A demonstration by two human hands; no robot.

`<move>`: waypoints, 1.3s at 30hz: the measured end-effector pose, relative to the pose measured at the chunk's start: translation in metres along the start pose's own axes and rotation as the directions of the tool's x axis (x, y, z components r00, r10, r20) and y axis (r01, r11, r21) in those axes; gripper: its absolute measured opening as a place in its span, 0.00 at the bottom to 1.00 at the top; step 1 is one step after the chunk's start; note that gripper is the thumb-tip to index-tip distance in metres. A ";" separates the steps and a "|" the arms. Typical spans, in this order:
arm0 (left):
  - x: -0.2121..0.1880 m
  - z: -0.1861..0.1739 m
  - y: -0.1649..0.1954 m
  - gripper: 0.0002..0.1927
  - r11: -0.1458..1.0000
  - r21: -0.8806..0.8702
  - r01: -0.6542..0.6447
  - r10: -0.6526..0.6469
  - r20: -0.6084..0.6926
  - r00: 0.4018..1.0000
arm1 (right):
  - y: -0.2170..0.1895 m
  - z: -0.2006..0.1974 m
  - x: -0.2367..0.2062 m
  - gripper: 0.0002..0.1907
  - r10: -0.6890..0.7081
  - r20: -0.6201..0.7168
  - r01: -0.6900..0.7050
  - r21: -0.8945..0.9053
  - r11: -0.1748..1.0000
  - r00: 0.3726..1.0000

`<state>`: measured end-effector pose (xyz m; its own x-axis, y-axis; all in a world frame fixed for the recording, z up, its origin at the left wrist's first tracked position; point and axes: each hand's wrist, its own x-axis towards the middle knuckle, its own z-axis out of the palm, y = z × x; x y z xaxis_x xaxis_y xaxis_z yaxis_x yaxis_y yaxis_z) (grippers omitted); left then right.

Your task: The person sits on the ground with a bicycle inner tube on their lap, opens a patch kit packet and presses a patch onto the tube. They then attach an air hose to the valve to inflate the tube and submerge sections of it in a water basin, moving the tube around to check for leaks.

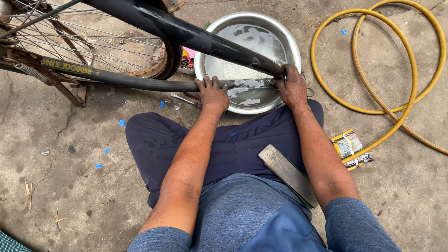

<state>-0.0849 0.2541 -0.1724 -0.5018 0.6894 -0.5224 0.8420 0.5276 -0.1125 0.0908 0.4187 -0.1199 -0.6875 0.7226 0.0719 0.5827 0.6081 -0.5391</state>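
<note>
1 head-worn camera looks steeply down, close over the person's lap, forearms and the concrete floor point(70, 186) ahead.

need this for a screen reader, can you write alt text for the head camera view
Seen from above, a seated person's left hand and right hand hold a black inner tube across a metal basin of water. A bicycle wheel stands at upper left; a yellow hose lies coiled on the concrete at right.
</note>
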 end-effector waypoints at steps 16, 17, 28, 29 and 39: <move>0.000 0.004 0.001 0.28 1.000 0.014 0.010 -0.010 -0.015 1.000 | 0.002 0.000 -0.002 0.29 -0.017 -0.012 0.017 0.000 1.000 1.000; 0.001 0.004 0.001 0.27 1.000 0.010 0.010 -0.010 -0.017 1.000 | 0.002 0.000 -0.001 0.29 -0.021 -0.016 0.021 0.003 1.000 1.000; -0.008 -0.008 0.000 0.30 1.000 0.017 0.010 -0.010 0.009 1.000 | -0.002 -0.002 0.000 0.29 -0.030 -0.025 0.030 -0.004 1.000 0.999; -0.009 -0.009 0.000 0.30 1.000 0.016 0.009 -0.009 0.006 1.000 | -0.003 -0.003 -0.001 0.29 -0.031 -0.027 0.031 0.001 1.000 0.999; -0.006 -0.007 0.001 0.29 1.000 0.006 0.008 -0.008 0.004 1.000 | 0.000 -0.002 -0.001 0.29 -0.032 -0.023 0.032 -0.010 0.999 0.999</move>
<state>-0.0821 0.2542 -0.1634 -0.5076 0.6836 -0.5245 0.8393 0.5299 -0.1216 0.0924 0.4191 -0.1180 -0.6957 0.7101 0.1086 0.5650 0.6343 -0.5278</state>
